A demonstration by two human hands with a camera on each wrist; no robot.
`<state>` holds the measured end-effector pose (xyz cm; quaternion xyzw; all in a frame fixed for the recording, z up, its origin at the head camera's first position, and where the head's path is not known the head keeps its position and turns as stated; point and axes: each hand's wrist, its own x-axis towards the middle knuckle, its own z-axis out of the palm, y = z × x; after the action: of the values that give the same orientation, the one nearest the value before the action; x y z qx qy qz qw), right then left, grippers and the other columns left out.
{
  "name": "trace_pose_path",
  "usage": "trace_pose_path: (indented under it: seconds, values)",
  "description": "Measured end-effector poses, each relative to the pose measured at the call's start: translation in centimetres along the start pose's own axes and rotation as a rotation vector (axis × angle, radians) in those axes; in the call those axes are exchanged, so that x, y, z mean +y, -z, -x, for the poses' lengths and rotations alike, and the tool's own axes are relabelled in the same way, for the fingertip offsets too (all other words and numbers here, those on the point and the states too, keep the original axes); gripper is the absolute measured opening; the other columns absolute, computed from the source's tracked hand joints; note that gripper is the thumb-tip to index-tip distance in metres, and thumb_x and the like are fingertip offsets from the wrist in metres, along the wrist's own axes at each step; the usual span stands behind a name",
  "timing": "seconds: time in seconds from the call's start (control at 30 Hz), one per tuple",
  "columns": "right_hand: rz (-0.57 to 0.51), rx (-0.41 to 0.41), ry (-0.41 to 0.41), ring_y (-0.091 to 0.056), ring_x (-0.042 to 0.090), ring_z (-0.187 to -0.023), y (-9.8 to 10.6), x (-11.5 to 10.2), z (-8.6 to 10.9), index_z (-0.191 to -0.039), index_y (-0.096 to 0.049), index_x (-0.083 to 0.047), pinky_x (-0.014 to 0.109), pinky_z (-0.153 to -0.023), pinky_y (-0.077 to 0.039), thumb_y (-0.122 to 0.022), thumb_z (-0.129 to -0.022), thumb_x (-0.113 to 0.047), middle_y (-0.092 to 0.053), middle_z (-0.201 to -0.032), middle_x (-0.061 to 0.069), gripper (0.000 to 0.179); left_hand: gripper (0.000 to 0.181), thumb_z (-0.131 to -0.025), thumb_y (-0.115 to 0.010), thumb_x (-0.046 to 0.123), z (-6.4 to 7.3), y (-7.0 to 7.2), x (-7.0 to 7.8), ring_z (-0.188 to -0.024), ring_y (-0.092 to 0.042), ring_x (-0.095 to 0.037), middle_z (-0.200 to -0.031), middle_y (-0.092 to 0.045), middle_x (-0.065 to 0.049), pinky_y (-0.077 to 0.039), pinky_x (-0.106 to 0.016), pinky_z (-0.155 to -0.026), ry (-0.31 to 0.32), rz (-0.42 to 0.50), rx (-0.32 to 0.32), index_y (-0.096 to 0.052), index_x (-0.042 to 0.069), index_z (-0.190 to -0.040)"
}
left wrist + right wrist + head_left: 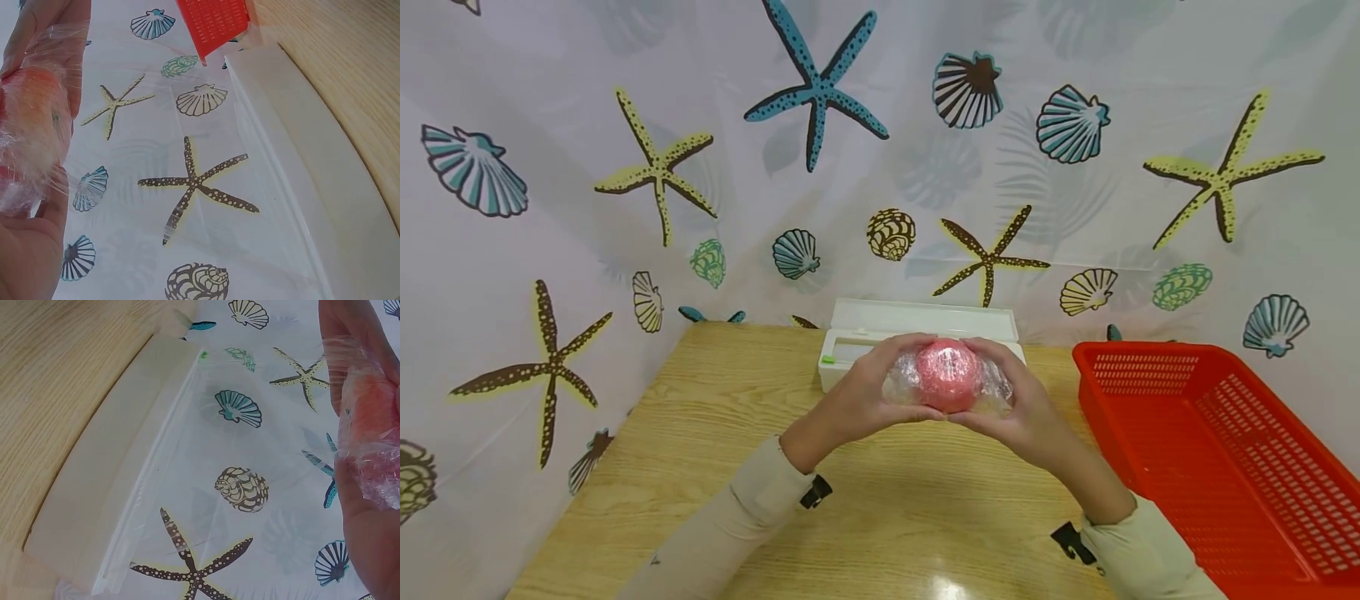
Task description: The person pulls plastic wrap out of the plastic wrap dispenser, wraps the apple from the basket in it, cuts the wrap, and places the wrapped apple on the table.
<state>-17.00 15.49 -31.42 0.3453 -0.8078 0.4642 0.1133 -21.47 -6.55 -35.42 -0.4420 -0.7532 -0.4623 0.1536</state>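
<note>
From my head view, the left hand [859, 393] and right hand [1032, 413] both grip a round pink object wrapped in crinkled clear plastic film [949, 377], fingertips above, thumbs below. At its eleven o'clock, they hide part of a long white box with a raised lid [922, 320]. At four o'clock, the frame crops a red perforated plastic basket [1138, 350].

On my left wrist view, the wrapped object sits at nine o'clock, edge-cropped.

On my right wrist view, it's at three, cropped too; glare blurs its surface.
</note>
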Motion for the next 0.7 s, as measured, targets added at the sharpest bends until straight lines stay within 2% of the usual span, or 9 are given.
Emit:
trace_pose_path:
  seconds: [0.13,0.27,0.37,0.47,0.57,0.7]
  values:
    - [-0.005,0.037,-0.001,-0.047,0.026,-0.115,0.0,0.2,0.2,-0.132,-0.039,0.001,0.025,-0.086,-0.048,-0.081,-0.066,0.004,-0.046,-0.130,0.014,0.079,0.087,-0.071,-0.081,0.034,-0.3,0.3,0.3,-0.130,-0.033,-0.015,-0.145,-0.032,0.000,-0.038,-0.030,-0.100,-0.075,-0.134,-0.015,-0.032,0.015,-0.140]
    - [-0.047,0.068,-0.044,-0.048,0.029,-0.111,0.0,0.6,0.3,-0.132,-0.040,0.000,0.027,-0.078,-0.052,-0.080,-0.066,0.005,-0.047,-0.129,0.015,0.077,0.090,-0.068,-0.080,0.043,-0.6,0.4,0.6,-0.133,-0.028,-0.021,-0.147,-0.027,-0.007,-0.031,-0.033,-0.106,-0.204,-0.337,0.003,-0.033,0.013,-0.139]
    - [-0.090,0.095,-0.097,-0.049,0.029,-0.109,0.0,1.5,0.4,-0.133,-0.041,-0.004,0.028,-0.076,-0.053,-0.080,-0.068,0.003,-0.047,-0.128,0.013,0.076,0.088,-0.069,-0.079,0.045,-0.8,0.4,0.7,-0.134,-0.027,-0.024,-0.147,-0.027,-0.010,-0.027,-0.034,-0.108,-0.292,-0.477,-0.010,-0.033,0.015,-0.139]
    - [-0.110,0.110,-0.155,-0.049,0.027,-0.109,0.0,2.3,0.5,-0.133,-0.042,-0.011,0.029,-0.076,-0.053,-0.080,-0.070,-0.003,-0.048,-0.127,0.009,0.074,0.085,-0.072,-0.077,0.043,-0.8,0.3,0.6,-0.134,-0.026,-0.026,-0.145,-0.029,-0.011,-0.025,-0.035,-0.109,-0.332,-0.581,-0.027,-0.032,0.016,-0.139]
    - [-0.127,0.108,-0.206,-0.049,0.027,-0.109,0.0,3.0,0.5,-0.134,-0.043,-0.017,0.031,-0.075,-0.054,-0.080,-0.073,-0.010,-0.047,-0.127,0.007,0.072,0.083,-0.073,-0.078,0.039,-0.7,0.3,0.5,-0.133,-0.027,-0.027,-0.143,-0.032,-0.011,-0.027,-0.034,-0.108,-0.341,-0.610,-0.026,-0.032,0.017,-0.138]
    - [-0.151,0.099,-0.259,-0.049,0.029,-0.108,0.1,3.1,0.5,-0.134,-0.042,-0.018,0.032,-0.073,-0.054,-0.078,-0.075,-0.014,-0.046,-0.127,0.007,0.069,0.081,-0.073,-0.079,0.033,-0.8,0.2,0.3,-0.131,-0.031,-0.027,-0.140,-0.035,-0.012,-0.030,-0.033,-0.106,-0.358,-0.553,-0.009,-0.033,0.014,-0.137]
